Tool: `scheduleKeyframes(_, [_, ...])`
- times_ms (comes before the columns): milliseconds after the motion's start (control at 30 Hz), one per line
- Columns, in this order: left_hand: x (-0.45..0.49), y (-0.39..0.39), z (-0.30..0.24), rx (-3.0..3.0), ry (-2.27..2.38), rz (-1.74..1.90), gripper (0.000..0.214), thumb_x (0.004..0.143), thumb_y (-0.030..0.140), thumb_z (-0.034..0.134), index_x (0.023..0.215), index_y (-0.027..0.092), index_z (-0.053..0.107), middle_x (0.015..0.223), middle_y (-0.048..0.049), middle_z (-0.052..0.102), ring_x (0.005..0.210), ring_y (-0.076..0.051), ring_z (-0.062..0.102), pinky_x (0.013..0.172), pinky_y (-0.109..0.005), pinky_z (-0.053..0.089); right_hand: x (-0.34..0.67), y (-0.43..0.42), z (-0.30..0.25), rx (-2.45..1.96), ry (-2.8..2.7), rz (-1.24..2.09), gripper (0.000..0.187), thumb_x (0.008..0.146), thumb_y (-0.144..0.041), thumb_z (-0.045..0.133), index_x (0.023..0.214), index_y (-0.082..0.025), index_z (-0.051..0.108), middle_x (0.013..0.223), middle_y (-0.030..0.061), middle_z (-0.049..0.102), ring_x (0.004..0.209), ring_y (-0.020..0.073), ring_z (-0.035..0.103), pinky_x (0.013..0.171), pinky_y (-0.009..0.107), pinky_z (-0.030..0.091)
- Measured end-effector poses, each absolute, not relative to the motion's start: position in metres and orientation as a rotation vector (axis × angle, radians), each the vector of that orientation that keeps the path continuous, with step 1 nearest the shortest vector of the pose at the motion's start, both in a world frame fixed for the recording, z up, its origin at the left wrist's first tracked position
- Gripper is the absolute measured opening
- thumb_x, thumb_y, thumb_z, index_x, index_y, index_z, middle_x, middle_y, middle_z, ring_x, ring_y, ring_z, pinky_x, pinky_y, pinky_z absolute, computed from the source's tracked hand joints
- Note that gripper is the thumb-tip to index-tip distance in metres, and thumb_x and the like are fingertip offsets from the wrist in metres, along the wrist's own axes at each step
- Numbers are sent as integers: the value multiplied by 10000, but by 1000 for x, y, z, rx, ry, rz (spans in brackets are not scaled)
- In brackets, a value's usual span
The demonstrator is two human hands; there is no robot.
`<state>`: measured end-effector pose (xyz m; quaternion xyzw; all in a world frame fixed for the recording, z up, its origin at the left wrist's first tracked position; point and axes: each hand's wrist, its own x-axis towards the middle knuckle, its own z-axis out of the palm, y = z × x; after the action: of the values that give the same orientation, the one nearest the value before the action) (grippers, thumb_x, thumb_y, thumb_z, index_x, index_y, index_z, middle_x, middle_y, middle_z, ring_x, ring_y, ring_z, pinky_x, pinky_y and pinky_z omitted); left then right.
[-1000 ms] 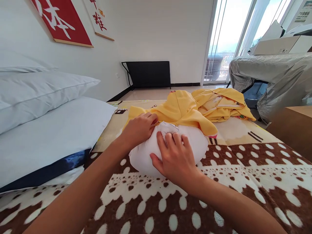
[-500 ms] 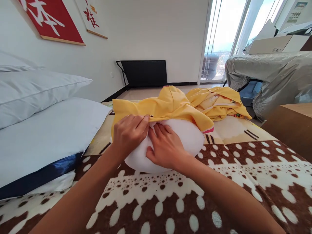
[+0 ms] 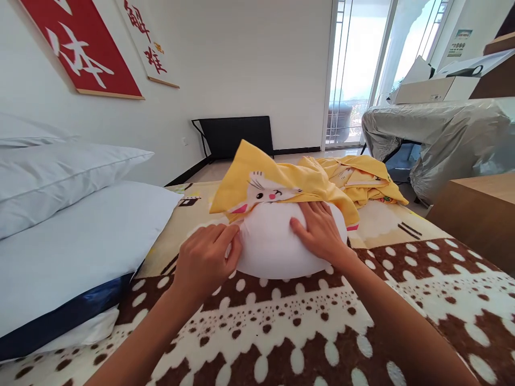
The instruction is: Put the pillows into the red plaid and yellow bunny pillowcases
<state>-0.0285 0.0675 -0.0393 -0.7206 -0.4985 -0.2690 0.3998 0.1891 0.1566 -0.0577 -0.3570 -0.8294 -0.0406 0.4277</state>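
A plump white pillow (image 3: pixel 277 241) lies on the bed, its far part covered by a yellow pillowcase (image 3: pixel 277 171) printed with a winking white animal face. My left hand (image 3: pixel 211 254) is closed at the pillow's left edge, thumb and forefinger pinching its corner. My right hand (image 3: pixel 319 230) lies flat on top of the pillow toward the right. Its fingers are outstretched, and their tips pass beneath the pillowcase's near edge, where they are hidden. The pillowcase's left end stands up in a raised flap.
Another crumpled yellow cloth (image 3: pixel 366 174) lies behind to the right. White pillows (image 3: pixel 80 225) are stacked at the left. A brown-and-cream patterned blanket (image 3: pixel 289 316) covers the bed. To the right stand a wooden box-like piece (image 3: pixel 478 209) and a plastic-covered table (image 3: pixel 434 118).
My left hand has let go of the pillowcase edge and moved down-left to the pillow's corner. My right hand has slid right across the pillow. The pillowcase's left end has flipped up, showing the printed face.
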Motion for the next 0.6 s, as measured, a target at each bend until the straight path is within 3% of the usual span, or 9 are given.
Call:
scheduleKeyframes(133, [-21, 72, -42, -2093, -1558, -963, 198, 915, 225, 409, 1000, 169, 580, 918, -50, 635, 845, -169, 589, 749, -289, 465, 218, 170, -69, -865, -1874, -31, 395, 898, -355, 369, 1216, -176, 519, 1164, 119, 586, 1106, 272, 493, 946, 417, 350])
scheduleKeyframes(300, [4, 94, -21, -2117, -1457, -1280, 234, 923, 234, 384, 1011, 181, 594, 1037, -71, 599, 1005, -173, 548, 900, -308, 439, 244, 183, -73, -865, -1681, 87, 393, 901, -392, 345, 1124, -164, 576, 1079, 119, 615, 1054, 274, 523, 887, 402, 382])
scheduleKeyframes(467, [27, 121, 22, -2372, -1496, -1041, 363, 872, 342, 462, 1185, 187, 559, 1228, -87, 558, 1173, -240, 476, 1029, -402, 358, 274, 192, -74, -920, -1533, 188, 442, 915, -410, 317, 1181, -168, 574, 1071, 92, 638, 961, 237, 558, 801, 338, 404])
scheduleKeyframes(600, [43, 146, 61, -2808, -1545, -729, 530, 794, 425, 555, 1294, 258, 504, 1348, -39, 503, 1233, -246, 450, 1043, -378, 363, 292, 190, -69, -1118, -1526, 137, 446, 904, -405, 310, 1088, -171, 643, 821, 58, 663, 755, 211, 562, 679, 303, 391])
